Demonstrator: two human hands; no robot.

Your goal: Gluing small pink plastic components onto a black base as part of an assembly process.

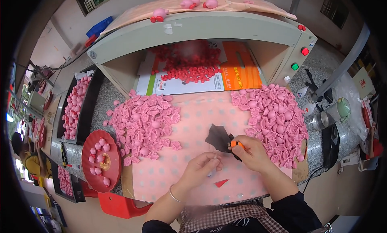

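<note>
My right hand [252,153] is closed on a dark tool with an orange part [235,144], perhaps a cutter. A creased black sheet [218,138] juts out to the left of that grip. Just left of it, my left hand [200,168] pinches its fingertips together around something small and pale, too small to name. Below both hands a small red triangular scrap [221,183] lies on the pink dotted cloth [193,116]. Heaped on the cloth's left side are pink hollow shell-like pieces [141,120], and a similar pink pile [278,124] sits on the right.
A grey open-fronted box [193,29] with buttons stands ahead, many small red parts [191,69] inside. Left are a red plate [113,174] of pink figures and a black tray [90,104]. Right are small white bottles [308,109] and a jar [322,121]. People work far left.
</note>
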